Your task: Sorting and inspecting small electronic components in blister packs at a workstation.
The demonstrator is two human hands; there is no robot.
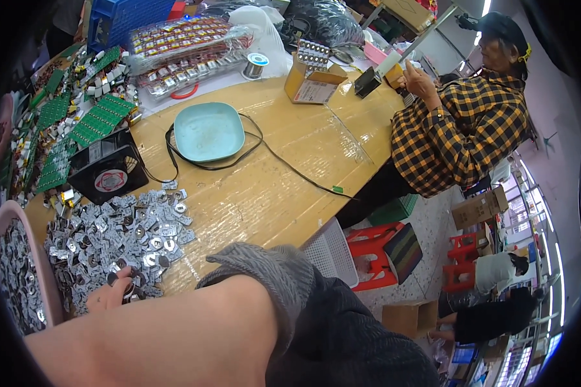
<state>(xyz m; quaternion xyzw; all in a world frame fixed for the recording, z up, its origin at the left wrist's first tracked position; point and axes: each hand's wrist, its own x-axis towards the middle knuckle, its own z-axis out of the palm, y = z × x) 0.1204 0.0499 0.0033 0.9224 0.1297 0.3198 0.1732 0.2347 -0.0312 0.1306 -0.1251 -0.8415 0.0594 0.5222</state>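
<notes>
Head view: a pile of small grey parts point(139, 226) is spread on the bench point(265, 187) at lower left, between the fan point(106, 171) and the bare forearm point(161, 332).
Tub: the pink tub point(48, 284) just left of the pile holds more such parts.
Hand: one hand point(108, 297) shows past the forearm, fingers bent into the pile's near edge; left or right, I cannot tell.
Grip: not clear — a dark round patch sits at one fingertip, but whether a part is pinched or merely touched, I cannot tell.
Lie: parts sit right at the fingertips, the rest fanning out beyond them; they overlap at mixed angles.
Handling: each looks light, stiff and thin, probably smooth enough to slide on its neighbours; fragility is hard to judge.
Hold: by opposite edges, thumb against fingertip — off the round centre — likely suits them best.
</notes>
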